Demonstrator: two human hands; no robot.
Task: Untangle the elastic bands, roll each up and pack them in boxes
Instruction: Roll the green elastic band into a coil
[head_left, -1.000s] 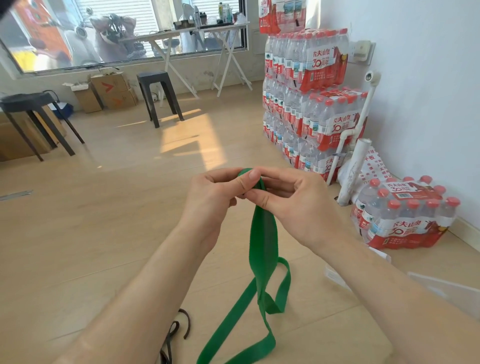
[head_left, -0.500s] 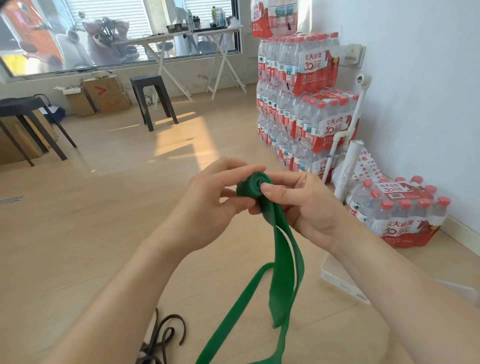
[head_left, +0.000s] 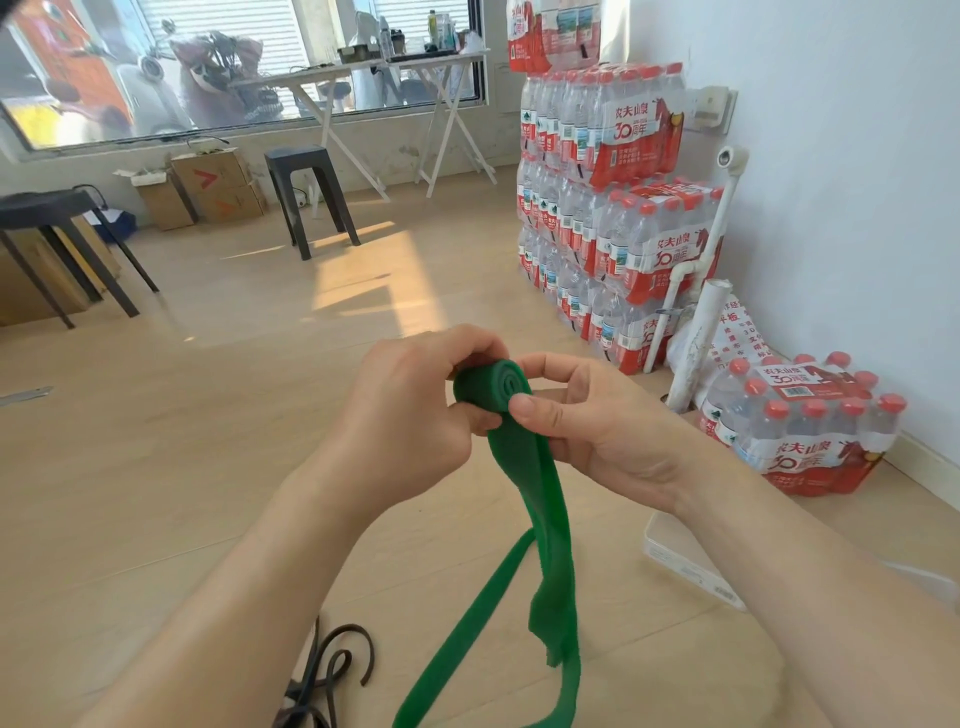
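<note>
Probably soft and springy, the green band (head_left: 524, 467) hangs at frame centre, its coiled top pinched in the grip of left hand (head_left: 410, 410) and right hand (head_left: 597, 431) — best held by the coil's flat sides, or it may spring loose.

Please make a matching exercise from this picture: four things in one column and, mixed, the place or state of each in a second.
1. green band
2. black bands
3. white box
4. black stool

a. on the floor, by the right forearm
b. standing near the window
c. partly rolled, gripped by left hand and right hand
d. loose on the floor, untouched

Pairs: 1-c, 2-d, 3-a, 4-b.
</note>
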